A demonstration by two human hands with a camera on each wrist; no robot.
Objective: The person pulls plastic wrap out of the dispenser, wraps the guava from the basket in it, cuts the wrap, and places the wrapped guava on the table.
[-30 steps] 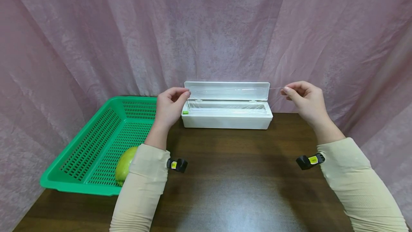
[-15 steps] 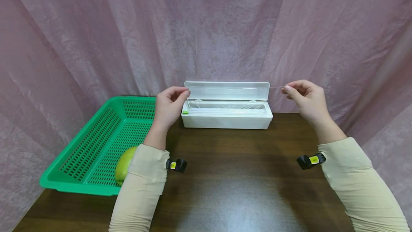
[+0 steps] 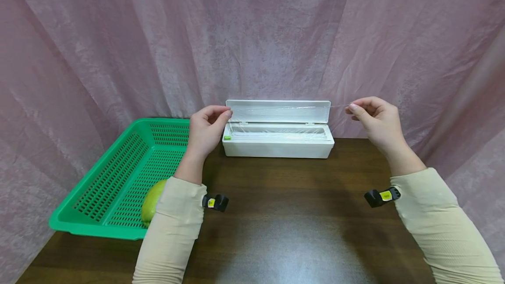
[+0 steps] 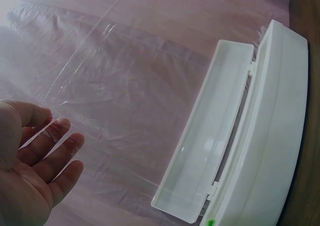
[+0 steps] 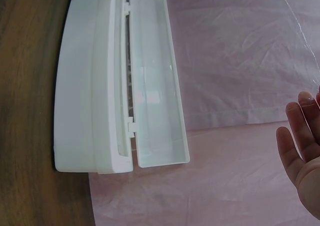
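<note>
A sheet of clear plastic wrap [image 4: 95, 80] stretches between my two hands, rising from a long white dispenser box [image 3: 278, 149]. The box's hinged lid [image 3: 278, 109] stands open at the back. At the sheet's left corner, my left hand [image 3: 207, 128] pinches the edge between thumb and forefinger; the other fingers spread loosely in the left wrist view. My right hand [image 3: 376, 122] pinches the opposite corner, out to the right of the box and a bit higher. In the right wrist view the right thumb is mostly cut off by the frame edge.
A green plastic basket [image 3: 98, 230] stands at the left, partly behind my left forearm. Inside it lies a yellow-green round fruit [image 3: 151, 203], half covered by the sleeve. A pinkish curtain [image 3: 276, 34] hangs close behind the box. The brown wooden table [image 3: 284, 214] runs toward me.
My hands have drifted slightly apart, the left a little to the left, the right slightly up and right. The plastic wrap between them has risen a touch; box and basket stay put.
</note>
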